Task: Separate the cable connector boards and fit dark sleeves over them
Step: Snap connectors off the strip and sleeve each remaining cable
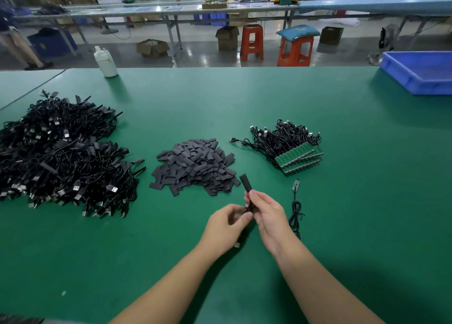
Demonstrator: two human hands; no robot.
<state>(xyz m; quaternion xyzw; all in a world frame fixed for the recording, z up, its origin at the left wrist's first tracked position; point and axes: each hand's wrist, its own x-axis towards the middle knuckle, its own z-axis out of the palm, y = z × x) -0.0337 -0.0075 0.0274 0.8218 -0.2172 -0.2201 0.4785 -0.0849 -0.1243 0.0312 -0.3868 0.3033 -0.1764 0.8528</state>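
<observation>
My right hand point(267, 216) pinches a dark sleeve point(245, 184) that sticks up past its fingertips. My left hand point(226, 223) grips the cable just below the sleeve; the cable's plug end point(236, 245) hangs under that hand. The board inside the sleeve is hidden. A heap of loose dark sleeves point(195, 166) lies just beyond my hands. To its right sit joined green connector boards point(299, 160) with their black cables bundled behind. One separated board with its coiled cable point(296, 201) lies right of my right hand.
A large pile of sleeved black cables point(63, 157) fills the left of the green table point(367, 226). A white bottle point(106, 62) stands at the far edge, a blue bin point(420, 72) at the far right. Stools, boxes and benches stand beyond.
</observation>
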